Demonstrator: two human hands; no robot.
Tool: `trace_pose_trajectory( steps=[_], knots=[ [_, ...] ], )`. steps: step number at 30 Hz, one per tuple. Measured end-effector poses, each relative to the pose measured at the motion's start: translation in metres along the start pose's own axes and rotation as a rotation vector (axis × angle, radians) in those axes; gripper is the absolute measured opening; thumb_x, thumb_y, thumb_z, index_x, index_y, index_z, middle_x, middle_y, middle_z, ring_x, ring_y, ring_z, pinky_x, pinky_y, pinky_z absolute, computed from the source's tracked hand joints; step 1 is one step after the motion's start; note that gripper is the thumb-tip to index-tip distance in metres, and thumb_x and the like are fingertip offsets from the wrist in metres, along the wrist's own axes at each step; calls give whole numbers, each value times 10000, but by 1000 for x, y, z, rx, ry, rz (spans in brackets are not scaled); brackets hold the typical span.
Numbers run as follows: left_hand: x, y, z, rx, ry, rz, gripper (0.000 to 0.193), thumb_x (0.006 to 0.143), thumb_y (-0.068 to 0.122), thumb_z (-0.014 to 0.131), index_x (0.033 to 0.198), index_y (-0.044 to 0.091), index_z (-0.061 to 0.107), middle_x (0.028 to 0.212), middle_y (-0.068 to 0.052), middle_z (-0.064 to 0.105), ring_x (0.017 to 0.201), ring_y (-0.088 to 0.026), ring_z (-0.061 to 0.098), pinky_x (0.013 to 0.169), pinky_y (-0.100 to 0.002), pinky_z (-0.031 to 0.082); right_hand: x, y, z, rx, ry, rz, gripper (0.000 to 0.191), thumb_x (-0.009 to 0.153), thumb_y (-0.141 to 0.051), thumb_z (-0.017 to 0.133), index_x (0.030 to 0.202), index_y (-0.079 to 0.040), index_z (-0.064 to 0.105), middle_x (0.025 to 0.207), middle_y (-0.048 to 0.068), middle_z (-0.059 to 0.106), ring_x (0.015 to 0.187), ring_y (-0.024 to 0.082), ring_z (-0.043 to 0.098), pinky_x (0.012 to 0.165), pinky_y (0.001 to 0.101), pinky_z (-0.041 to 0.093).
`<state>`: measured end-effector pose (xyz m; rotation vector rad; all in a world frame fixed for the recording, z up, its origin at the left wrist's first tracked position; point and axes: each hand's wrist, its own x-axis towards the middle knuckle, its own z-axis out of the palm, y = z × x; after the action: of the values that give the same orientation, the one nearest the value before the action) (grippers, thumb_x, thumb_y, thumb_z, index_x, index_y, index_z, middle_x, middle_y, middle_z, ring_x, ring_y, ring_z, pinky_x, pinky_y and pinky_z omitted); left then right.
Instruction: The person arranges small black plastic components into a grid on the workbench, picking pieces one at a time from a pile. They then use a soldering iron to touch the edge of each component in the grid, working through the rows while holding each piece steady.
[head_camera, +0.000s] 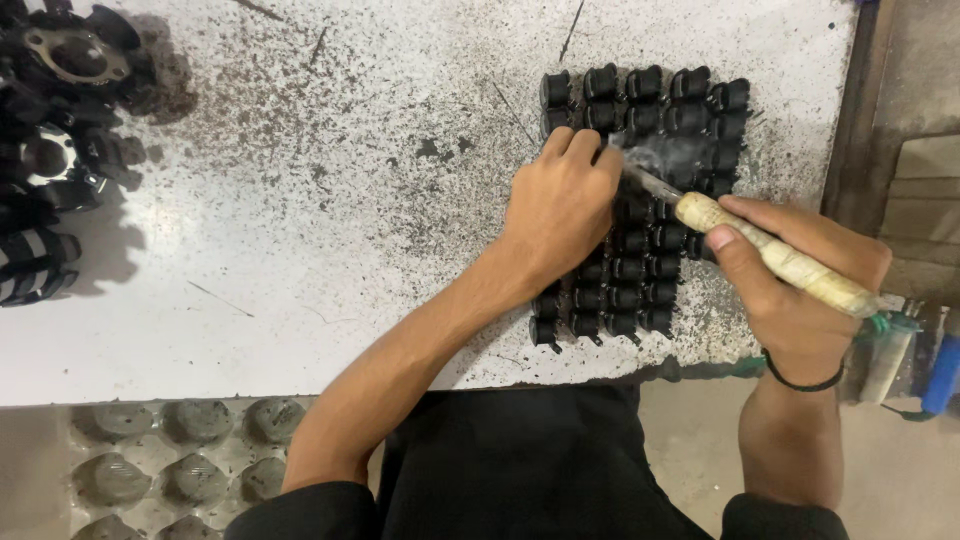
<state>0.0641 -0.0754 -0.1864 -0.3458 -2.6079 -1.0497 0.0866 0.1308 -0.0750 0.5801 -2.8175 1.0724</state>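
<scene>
Fingers (745, 262) of the right hand (800, 290) are wrapped shut around a pale, cloth-bound tool handle (780, 262), thumb pressed along its near side. Nearest the camera sits a grey moulded tray (150, 460) under the table edge at the left, and the person's dark sleeves frame the bottom. A black band circles the right wrist.

Moving up onto the speckled white table (330, 250), the block of small black parts (640, 200) stands in tidy rows, running from the near edge of the table towards the far side. The left hand (562, 205) lies flat on the left part of that block, fingers together and curled lightly over the tops, pinning the rows rather than gripping any one piece.

Now the key line: the tool's long axis slants from the right hand, at the lower right, up and leftwards to its thin tip (640, 170), which meets the parts just beside the left fingertips, where a greyish smear shows on the far rows. So the worked spot lies up and left of the gripping fingers, and the left hand is the nearer one to it, almost touching.

Farther off, at the far left corner, a heap of larger black metal castings (60, 140) sits well apart from both hands. Off the right edge, some bottles (890, 355) stand below table level.
</scene>
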Motion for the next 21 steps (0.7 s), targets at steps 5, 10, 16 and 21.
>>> trace_pose_trajectory(
  steps=[5,10,16,21],
  knots=[
    [3,24,-55,-20,-144,-100,289,750,-9,661,1038,-6,637,798,-158,672,610,-354,665,460,-465,533,-11,8,-1,429,164,188,194,1026,-66,711,1165,69,709,1018,190,739,842,213,748,763,303,632],
    [32,41,-117,-97,175,233,325,937,-119,563,1229,23,554,723,-47,625,492,-155,562,364,-358,418,-27,42,18,816,339,185,186,1055,-15,703,1202,98,713,1070,220,739,856,267,757,784,353,637],
    [95,12,-93,84,453,280,347,779,-68,653,1118,1,650,994,-106,673,849,-289,691,563,-347,563,-8,54,14,656,228,131,203,1070,-12,704,1211,133,686,1101,234,730,896,255,744,830,322,622],
    [56,-20,-34,19,8,47,184,773,-2,685,941,58,731,1030,-132,635,895,-310,680,622,-440,581,4,44,14,538,156,142,214,1069,-35,707,1210,124,685,1070,230,729,904,241,744,835,302,624]
  ],
)
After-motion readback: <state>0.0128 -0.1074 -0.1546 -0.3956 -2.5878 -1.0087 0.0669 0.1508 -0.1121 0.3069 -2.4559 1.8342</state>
